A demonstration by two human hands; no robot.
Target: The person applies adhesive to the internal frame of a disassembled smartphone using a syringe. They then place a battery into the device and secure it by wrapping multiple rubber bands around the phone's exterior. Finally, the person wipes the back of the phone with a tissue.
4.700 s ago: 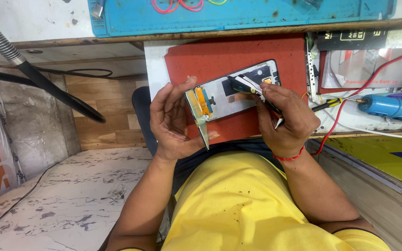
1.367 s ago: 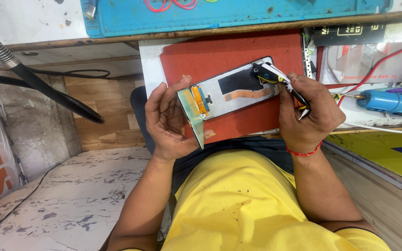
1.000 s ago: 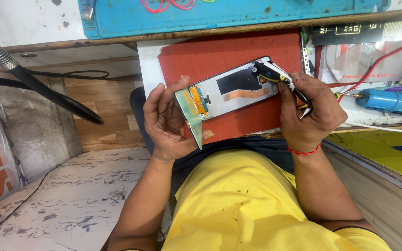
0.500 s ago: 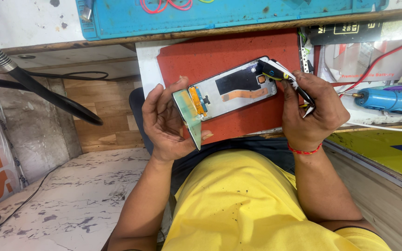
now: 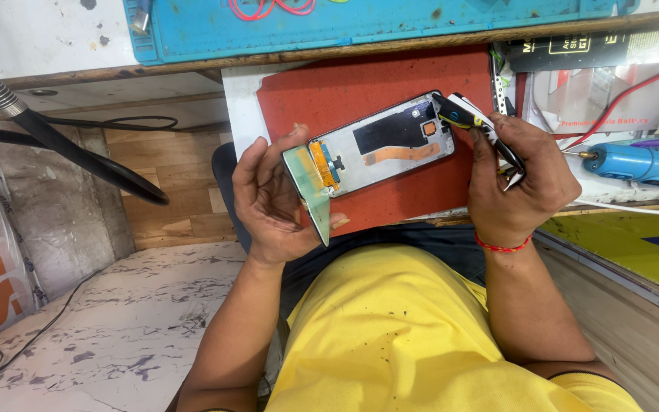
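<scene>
Marbled floor lies below your yellow shirt, close to the camera. Your left hand has its grip closed on the near end of the opened phone frame, beside a greenish film folded down. Your right hand grips a black tool at the frame's far corner. Under the frame lies a red mat on the counter.
</scene>
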